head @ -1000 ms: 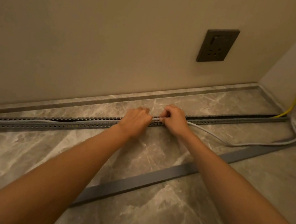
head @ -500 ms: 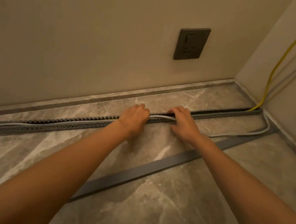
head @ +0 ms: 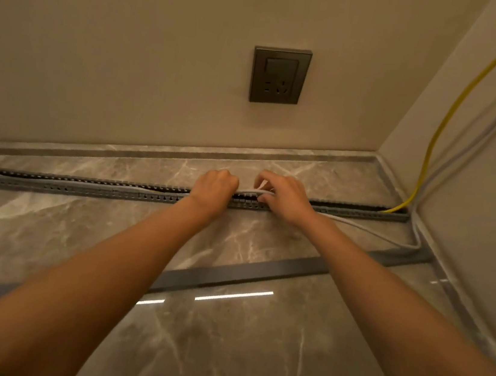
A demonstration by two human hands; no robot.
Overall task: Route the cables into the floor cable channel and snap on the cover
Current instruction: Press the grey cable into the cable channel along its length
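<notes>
Grey cable (head: 361, 230) pinched by right hand (head: 283, 197) over the channel (head: 82, 187).

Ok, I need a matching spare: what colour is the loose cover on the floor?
The cover is dark grey; head view.

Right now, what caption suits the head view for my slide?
Right hand holds a grey cable over the open floor channel, left hand beside it; cover lies loose nearby.

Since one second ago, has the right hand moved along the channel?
Yes. The right hand has shifted right along the channel, from left of the socket to just right of it, toward the corner.
</notes>
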